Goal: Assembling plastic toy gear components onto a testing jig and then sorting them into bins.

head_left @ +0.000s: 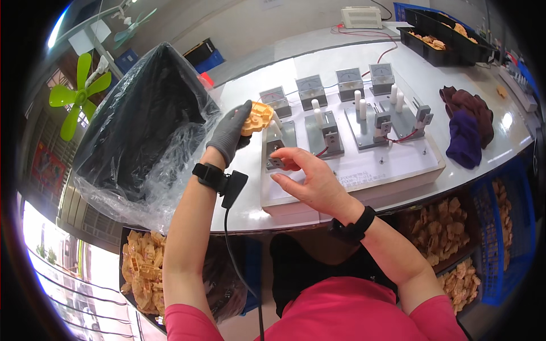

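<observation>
My left hand point(228, 132), in a grey glove, is closed on a yellow-orange moulded plastic part point(257, 118), held up over the leftmost fixture of a white test board point(364, 170). Bare and with thumb and forefinger apart, my right hand point(310, 177) is at the front of that fixture, beside its small grey metal block point(275, 163). Whether the fingertips touch the block I cannot tell. Other grey fixture plates point(324, 133) with white posts point(363, 108) stand to the right. Behind them is a row of meters point(310, 91).
A box lined with black plastic point(151, 113) and clear film stands at the left. Purple and brown cloths point(465, 136) lie at the right. Black trays point(438, 54) with parts sit at the far right. Bins of similar parts point(145, 267) are below the table edge, beside a blue crate point(506, 227).
</observation>
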A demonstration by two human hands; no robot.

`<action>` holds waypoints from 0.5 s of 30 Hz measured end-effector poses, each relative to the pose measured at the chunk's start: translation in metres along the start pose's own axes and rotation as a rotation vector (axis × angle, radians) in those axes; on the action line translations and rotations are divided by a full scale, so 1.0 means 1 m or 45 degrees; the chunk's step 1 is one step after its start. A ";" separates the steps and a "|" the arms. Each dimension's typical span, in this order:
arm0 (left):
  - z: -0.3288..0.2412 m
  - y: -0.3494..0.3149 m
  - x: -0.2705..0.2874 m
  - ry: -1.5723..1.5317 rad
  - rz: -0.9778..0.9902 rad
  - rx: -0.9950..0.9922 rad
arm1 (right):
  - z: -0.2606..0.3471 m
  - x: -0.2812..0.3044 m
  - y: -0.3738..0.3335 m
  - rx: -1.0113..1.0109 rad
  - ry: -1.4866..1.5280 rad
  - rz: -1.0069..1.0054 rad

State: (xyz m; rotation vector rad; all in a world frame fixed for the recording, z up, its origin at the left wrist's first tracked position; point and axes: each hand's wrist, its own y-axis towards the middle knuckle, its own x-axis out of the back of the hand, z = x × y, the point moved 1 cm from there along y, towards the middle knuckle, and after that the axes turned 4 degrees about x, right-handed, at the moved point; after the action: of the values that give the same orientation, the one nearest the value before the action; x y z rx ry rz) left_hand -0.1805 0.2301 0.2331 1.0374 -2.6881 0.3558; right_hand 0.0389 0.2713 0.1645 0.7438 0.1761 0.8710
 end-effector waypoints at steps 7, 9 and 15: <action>-0.011 -0.004 -0.014 0.731 -0.096 -0.605 | -0.003 -0.002 0.000 0.049 -0.003 -0.031; -0.007 -0.002 -0.016 0.914 -0.063 -0.555 | -0.004 -0.003 0.001 0.054 -0.009 -0.036; -0.007 -0.020 -0.018 0.532 0.338 -0.265 | 0.001 -0.007 0.001 0.075 -0.009 -0.115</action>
State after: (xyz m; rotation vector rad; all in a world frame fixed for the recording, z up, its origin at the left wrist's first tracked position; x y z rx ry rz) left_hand -0.1524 0.2293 0.2372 0.4830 -2.4149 0.2927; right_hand 0.0336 0.2661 0.1646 0.7881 0.2281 0.7800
